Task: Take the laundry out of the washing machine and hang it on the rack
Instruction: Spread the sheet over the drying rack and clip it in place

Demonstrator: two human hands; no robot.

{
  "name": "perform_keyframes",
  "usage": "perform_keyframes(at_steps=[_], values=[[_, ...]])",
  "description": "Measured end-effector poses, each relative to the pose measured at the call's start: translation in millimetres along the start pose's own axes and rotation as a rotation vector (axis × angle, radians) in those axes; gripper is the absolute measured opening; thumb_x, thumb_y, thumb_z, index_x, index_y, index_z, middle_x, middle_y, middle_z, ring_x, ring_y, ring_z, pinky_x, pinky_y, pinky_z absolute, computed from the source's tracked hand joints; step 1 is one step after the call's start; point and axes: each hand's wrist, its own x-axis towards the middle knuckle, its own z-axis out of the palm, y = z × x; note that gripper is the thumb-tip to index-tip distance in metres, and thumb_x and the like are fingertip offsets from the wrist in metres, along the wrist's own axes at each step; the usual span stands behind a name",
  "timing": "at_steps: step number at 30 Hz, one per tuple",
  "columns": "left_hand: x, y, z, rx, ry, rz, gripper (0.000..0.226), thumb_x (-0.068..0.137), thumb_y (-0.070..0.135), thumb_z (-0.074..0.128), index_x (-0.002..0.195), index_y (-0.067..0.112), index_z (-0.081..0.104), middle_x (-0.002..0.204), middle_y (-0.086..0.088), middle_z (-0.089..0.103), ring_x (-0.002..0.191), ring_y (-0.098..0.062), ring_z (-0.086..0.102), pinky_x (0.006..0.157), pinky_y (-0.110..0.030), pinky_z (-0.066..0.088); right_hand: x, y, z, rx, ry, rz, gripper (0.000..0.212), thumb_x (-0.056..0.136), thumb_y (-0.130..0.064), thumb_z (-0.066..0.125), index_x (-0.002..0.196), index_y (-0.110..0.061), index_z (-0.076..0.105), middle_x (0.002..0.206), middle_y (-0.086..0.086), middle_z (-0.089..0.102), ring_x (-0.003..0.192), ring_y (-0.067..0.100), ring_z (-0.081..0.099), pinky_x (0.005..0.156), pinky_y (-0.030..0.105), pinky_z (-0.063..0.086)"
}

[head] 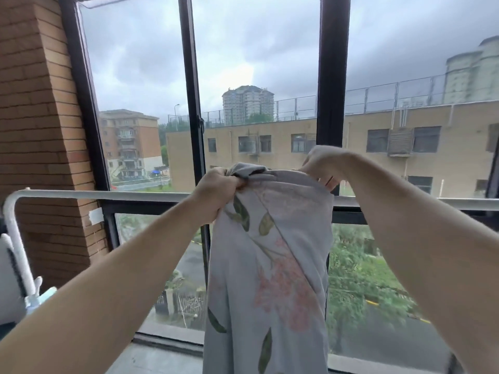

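My left hand is closed in a fist round the bunched upper left edge of the cloth; my right hand has its fingers curled down, pinching the upper right edge; both are holding it up in front of the white rail of the rack, by the window. The cloth hangs from my hands and covers a stretch of the rail; I cannot tell whether it touches the rail or merely hangs before it; I judge it is not yet draped over.

What could go wrong: the left side is gathered in a wad, so if I lay it over like this it would likely dry creased and damp in the folds; the long tail could drag the whole piece off the rail if too little goes over the far side; a loose pinch on the right could let that corner drop.

The cloth is pale grey with pink blossoms and green leaves; it falls in long soft folds, limp, and runs below the bottom of the view.
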Motion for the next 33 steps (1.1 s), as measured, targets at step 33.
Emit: perform_keyframes(at_steps=[33], values=[[-7,-11,-16,0.310,0.042,0.032,0.020,0.079,0.009,0.048,0.083,0.005,0.067,0.080,-0.014,0.066,0.085,-0.035,0.064,0.063,-0.031,0.049,-130,-1,87,1.220,-0.029,0.199,0.041,0.097,-0.053,0.057,0.116,-0.020,0.072,0.104,0.007,0.077,0.088,0.019,0.076,0.061,0.028,0.059]])
